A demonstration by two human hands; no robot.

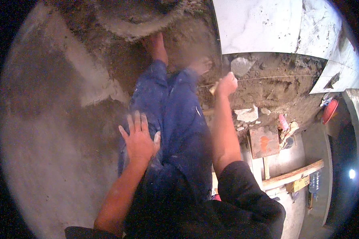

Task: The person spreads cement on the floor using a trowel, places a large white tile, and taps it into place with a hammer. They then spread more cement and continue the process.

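Left hand spreads, holding nothing, over the blue trousers; the right hand, nearer, curls around what seems a trowel (blurred), its long axis slanting near-left to far-right, blade above the soil.

Left hand at left thigh. Right hand, farther forward, on trowel over soil. String crosses above soil; slabs beyond. Square board right of right forearm; behind it, wooden beam, then carton and, farther right, bottle.
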